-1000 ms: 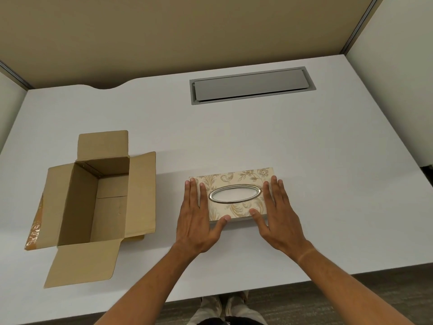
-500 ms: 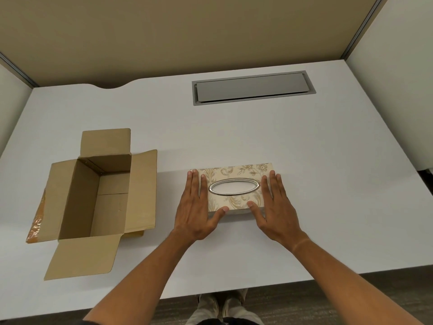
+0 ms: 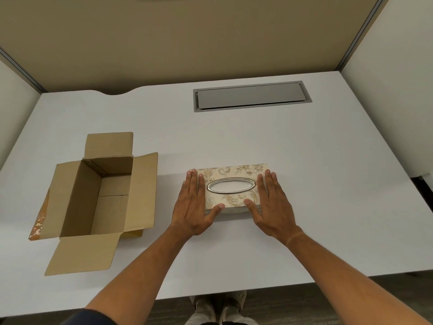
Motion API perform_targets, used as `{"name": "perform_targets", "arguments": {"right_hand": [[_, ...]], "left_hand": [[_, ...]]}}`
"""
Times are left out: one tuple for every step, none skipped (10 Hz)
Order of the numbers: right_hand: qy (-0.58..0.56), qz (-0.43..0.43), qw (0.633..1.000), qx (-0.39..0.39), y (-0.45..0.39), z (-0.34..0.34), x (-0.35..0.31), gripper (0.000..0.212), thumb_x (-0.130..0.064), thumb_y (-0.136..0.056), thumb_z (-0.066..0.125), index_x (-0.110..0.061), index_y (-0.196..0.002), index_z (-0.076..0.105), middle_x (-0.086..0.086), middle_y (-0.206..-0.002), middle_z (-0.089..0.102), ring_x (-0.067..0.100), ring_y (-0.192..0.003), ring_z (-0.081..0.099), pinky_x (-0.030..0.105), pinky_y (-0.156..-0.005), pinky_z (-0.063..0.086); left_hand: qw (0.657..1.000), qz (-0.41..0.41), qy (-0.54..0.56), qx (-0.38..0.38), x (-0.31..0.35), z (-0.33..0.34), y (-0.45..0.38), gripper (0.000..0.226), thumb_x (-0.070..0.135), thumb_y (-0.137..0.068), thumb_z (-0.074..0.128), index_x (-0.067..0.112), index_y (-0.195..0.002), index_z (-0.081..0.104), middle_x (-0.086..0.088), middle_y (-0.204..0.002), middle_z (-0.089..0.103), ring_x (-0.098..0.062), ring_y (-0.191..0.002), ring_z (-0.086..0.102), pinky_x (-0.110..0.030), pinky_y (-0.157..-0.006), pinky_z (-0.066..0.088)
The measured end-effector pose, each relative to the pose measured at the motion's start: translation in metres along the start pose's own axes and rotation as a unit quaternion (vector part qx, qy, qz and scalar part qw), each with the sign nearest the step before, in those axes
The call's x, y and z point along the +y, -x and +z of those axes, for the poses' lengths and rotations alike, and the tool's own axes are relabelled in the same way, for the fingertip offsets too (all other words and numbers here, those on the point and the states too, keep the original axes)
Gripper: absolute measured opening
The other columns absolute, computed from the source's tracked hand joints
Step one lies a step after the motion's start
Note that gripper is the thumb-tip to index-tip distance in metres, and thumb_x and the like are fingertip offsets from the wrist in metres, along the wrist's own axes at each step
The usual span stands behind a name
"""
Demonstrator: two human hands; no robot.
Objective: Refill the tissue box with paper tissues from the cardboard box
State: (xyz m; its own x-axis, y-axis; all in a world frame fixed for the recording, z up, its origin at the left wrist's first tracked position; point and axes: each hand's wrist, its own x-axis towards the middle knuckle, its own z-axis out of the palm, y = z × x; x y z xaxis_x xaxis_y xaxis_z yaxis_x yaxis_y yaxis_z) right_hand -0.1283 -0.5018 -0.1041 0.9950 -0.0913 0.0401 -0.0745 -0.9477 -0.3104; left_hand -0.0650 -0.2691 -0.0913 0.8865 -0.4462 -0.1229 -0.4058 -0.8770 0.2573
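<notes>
A cream tissue box [image 3: 234, 171] with a gold floral print and a metal-rimmed oval slot lies flat in the middle of the white desk. White shows through the slot. My left hand [image 3: 192, 205] lies flat on its left end and my right hand [image 3: 271, 205] on its right end, with both thumbs pressed against the front edge. An open brown cardboard box [image 3: 77, 195] stands to the left, flaps spread outward. Its visible inside shows only bare cardboard.
A grey cable hatch [image 3: 251, 96] is set into the desk [image 3: 328, 184] behind the tissue box. Beige partition walls close off the back and both sides. The desk's front edge runs just below my forearms, with my shoes on the floor beneath.
Both hands and the tissue box under them have slid a little away from me on the desk. The cardboard box has stayed put.
</notes>
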Motion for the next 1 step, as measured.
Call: {"name": "perform_targets", "arguments": {"right_hand": [[0.001, -0.020, 1.000, 0.005, -0.0074, -0.0126, -0.0066, 0.087, -0.063, -0.096, 0.015, 0.002, -0.154, 0.019, 0.018, -0.164, 0.013, 0.030, -0.153, 0.008, 0.041, -0.123, 0.015]], "left_hand": [[0.999, -0.002, 0.010, 0.033, 0.0012, -0.0119, 0.0000, 0.097, 0.071, -0.086, 0.012, 0.003, -0.150, -0.010, -0.014, -0.159, -0.018, -0.022, -0.146, -0.022, -0.039, -0.121, -0.003]]}}
